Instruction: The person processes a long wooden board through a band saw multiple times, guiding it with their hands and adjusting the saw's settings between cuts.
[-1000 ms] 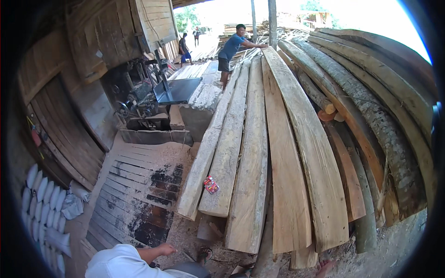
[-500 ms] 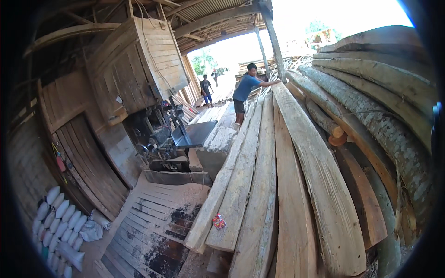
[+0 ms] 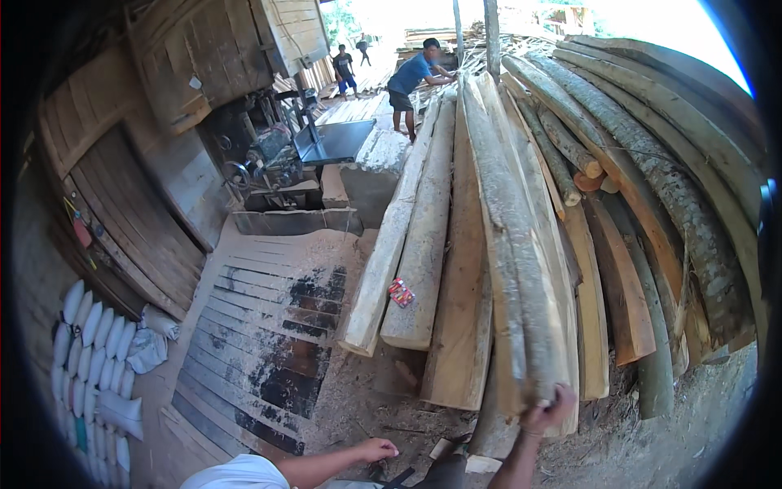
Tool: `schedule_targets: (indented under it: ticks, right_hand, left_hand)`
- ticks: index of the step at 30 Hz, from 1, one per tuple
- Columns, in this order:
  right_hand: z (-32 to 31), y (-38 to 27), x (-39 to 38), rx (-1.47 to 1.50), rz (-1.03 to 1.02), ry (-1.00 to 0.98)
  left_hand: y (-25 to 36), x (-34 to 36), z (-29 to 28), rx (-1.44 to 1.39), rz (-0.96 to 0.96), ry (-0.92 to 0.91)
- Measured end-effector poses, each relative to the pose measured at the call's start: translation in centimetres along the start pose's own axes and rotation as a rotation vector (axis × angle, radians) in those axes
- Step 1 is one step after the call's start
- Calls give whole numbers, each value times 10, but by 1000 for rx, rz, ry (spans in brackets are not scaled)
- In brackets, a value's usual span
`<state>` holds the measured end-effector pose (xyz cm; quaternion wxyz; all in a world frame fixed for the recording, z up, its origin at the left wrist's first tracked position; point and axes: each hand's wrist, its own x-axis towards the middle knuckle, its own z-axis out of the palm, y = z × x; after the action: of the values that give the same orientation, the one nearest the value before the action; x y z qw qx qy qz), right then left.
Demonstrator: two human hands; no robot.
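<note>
My right hand (image 3: 551,412) grips the near end of a long bark-edged timber slab (image 3: 507,269) on top of the stack. The slab is tipped on its side, with its rough bark side showing. My left hand (image 3: 378,450) hangs low in front of the stack, with loosely bent fingers and nothing visible in it. At the slab's far end, a person in a blue shirt (image 3: 415,77) leans over with both arms reaching to the wood. A small red packet (image 3: 400,292) lies on a neighbouring squared timber (image 3: 422,244).
Sawdust-strewn floor slats (image 3: 252,326) lie at the left, before a saw machine with a dark metal table (image 3: 336,142). White sacks (image 3: 102,334) are piled at the far left. Logs (image 3: 652,155) are heaped on the right. Two more people (image 3: 344,69) stand in the background.
My view has tilted down, and both my hands have come into it, the right one on the slab. The top slab has turned from flat onto its side. The blue-shirted person bends lower.
</note>
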<state>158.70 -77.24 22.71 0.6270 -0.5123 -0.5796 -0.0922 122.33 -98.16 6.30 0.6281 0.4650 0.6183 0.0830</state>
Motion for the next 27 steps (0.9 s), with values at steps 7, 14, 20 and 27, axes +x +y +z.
schedule_targets:
  ticks: [7,14,20,27]
  right_hand:
    - [-6,-49,-152,472,747,-287]
    - [-166,-180,45,1059,-361,501]
    - [-184,-235,91,901,-614,470]
    - [-176,-267,122,954,-690,460]
  left_hand:
    - [160,-124,-49,315,436,336]
    - [345,-268,5,202,2076,294]
    - [380,-308,-34,225,2258,287]
    - [388,-300,-23,216,2333,536]
